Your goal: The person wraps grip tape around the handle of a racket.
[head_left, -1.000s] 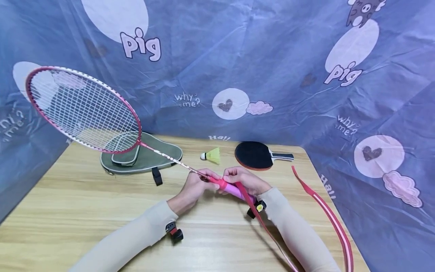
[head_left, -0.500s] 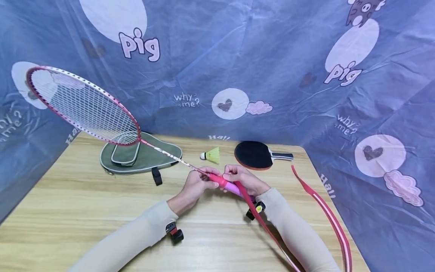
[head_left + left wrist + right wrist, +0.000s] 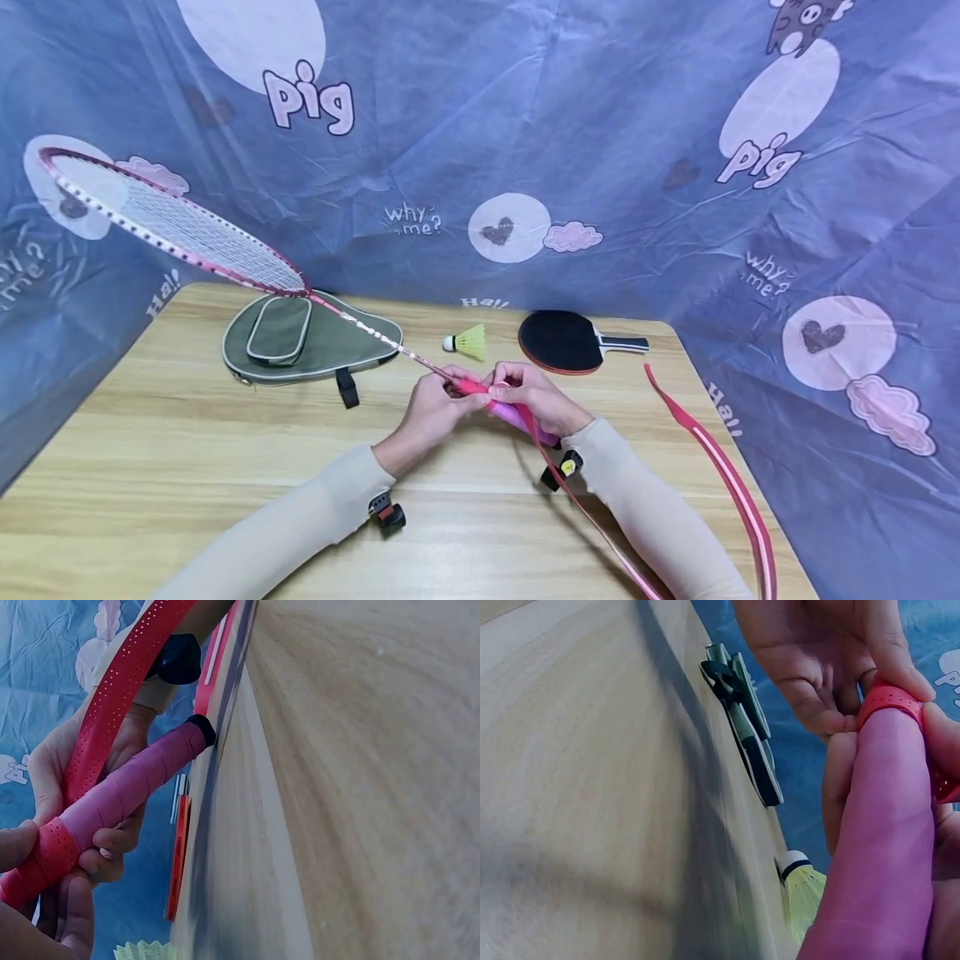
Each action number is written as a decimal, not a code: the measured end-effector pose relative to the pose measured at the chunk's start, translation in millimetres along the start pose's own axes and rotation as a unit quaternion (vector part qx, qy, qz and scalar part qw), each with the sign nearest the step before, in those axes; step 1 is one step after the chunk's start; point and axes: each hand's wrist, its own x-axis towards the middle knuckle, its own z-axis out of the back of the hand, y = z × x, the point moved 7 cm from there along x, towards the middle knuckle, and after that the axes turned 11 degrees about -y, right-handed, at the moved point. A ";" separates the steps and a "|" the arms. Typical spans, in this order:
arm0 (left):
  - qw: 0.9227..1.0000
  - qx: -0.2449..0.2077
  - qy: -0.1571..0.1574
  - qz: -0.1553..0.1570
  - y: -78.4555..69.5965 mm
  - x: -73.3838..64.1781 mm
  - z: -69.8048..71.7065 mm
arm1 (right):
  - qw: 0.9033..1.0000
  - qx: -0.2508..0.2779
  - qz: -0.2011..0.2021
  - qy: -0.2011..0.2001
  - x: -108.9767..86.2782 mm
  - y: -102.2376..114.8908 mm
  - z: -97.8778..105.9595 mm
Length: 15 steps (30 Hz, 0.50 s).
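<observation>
A badminton racket (image 3: 367, 331) slants across the head view, its strung head raised at the upper left. My left hand (image 3: 429, 415) grips the upper end of its handle, where red perforated grip tape (image 3: 56, 851) is wound. Below that winding, the handle (image 3: 124, 787) is purple-pink with a black butt cap (image 3: 202, 729). My right hand (image 3: 536, 402) pinches the tape against the handle, fingers around the far side. From there the loose tape hangs down past the right forearm, out of the head view's bottom edge. In the right wrist view, fingers partly hide the tape's edge.
On the wooden table (image 3: 225, 450), a green racket case (image 3: 345, 337), a yellow shuttlecock (image 3: 468, 342) and a black table-tennis bat (image 3: 558, 340) lie along the back. A red strip with a pale centre line (image 3: 738, 492) curves along the right edge. A printed blue cloth (image 3: 420, 150) surrounds the table.
The racket has rolled about its shaft, so its head has turned from a wide oval to a narrow one. Both hands stay at the handle, and the loose tape has shifted slightly.
</observation>
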 end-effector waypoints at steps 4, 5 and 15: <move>1.000 -0.030 0.006 0.007 0.5 0.6 -1.4 | 1.000 -0.014 0.008 0.008 1.4 0.1 1.3; 0.999 -0.039 0.008 0.008 0.7 0.6 -1.8 | 1.000 -0.019 0.010 0.010 1.8 0.3 1.8; 0.997 -0.061 0.035 0.022 2.5 -2.3 -5.8 | 0.997 -0.070 -0.010 0.008 1.2 2.4 11.9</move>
